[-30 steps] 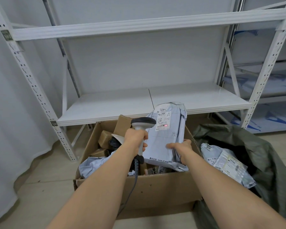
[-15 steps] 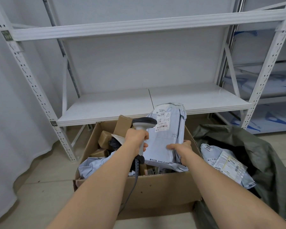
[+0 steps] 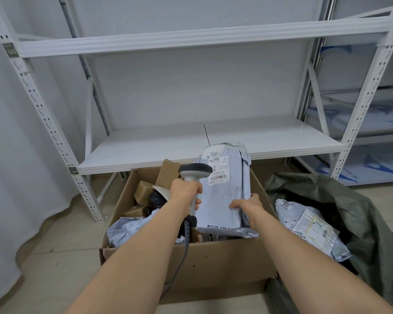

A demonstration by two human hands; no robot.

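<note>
Left grip [image 3: 185, 192] tight around the scanner [image 3: 195, 171] handle, right grip [image 3: 247, 205] tight on the upright grey parcel [image 3: 222, 200]

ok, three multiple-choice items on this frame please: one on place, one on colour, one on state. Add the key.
1. Where is the grey mailer bag that the right hand holds?
A. on the white shelf
B. upright over the open cardboard box
C. on the floor by the curtain

2. What colour is the sack right of the box?
A. red
B. yellow
C. dark green

3. What is the left hand doing?
A. gripping the barcode scanner by its handle
B. lying flat on the floor
C. holding a brown parcel

Key:
1 B, its lower edge is inside the box's walls.
2 C, the crumpled sack is olive green.
3 A, fingers wrap the handle and the scanner's head points at the mailer.
</note>
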